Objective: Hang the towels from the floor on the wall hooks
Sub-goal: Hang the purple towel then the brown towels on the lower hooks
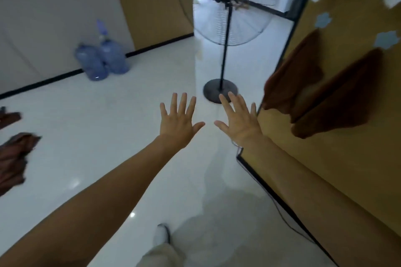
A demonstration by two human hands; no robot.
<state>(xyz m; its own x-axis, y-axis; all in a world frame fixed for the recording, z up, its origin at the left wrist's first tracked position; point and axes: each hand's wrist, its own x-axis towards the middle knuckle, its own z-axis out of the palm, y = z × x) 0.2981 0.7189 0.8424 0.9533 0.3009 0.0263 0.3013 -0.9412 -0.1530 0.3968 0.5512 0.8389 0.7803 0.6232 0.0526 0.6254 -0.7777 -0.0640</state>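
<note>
Two hands reached forward side by side above the floor, the left hand just apart from the right hand. Crumpled towels lay on the floor at the far left. On the wall to the right, two hung towels sat side by side, each under a hook. A standing fan stood ahead, beyond the hands. Water bottles stood against the wall to its left.

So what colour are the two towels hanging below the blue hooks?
Both towels are dark brown; head view.
</note>
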